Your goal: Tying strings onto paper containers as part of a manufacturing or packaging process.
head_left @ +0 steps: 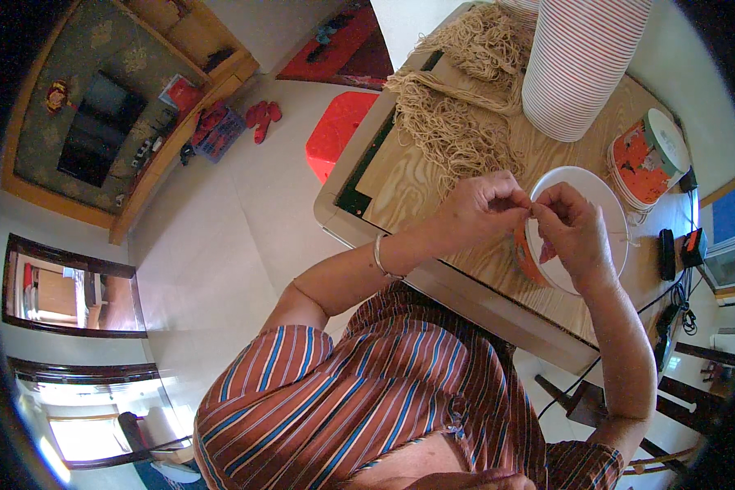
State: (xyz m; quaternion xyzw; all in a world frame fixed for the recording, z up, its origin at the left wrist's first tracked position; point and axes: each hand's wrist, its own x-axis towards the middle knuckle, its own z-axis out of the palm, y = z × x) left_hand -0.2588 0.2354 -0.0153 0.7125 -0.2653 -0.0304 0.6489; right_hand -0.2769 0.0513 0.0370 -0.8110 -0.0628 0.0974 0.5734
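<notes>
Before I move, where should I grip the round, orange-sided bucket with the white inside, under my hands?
Probably the orange outer wall, just below the white rim, coming from the near left: that curved side faces you uncovered, whereas your right hand overlaps the near-right edge.

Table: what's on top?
Tan strings, a tall white stack, far tub, near tub under the right hand, black gear toward the right edge. Covered: table surface beneath these, and part of the near tub, behind that hand.

A home (television (100,131), red slippers (262,121))
</notes>
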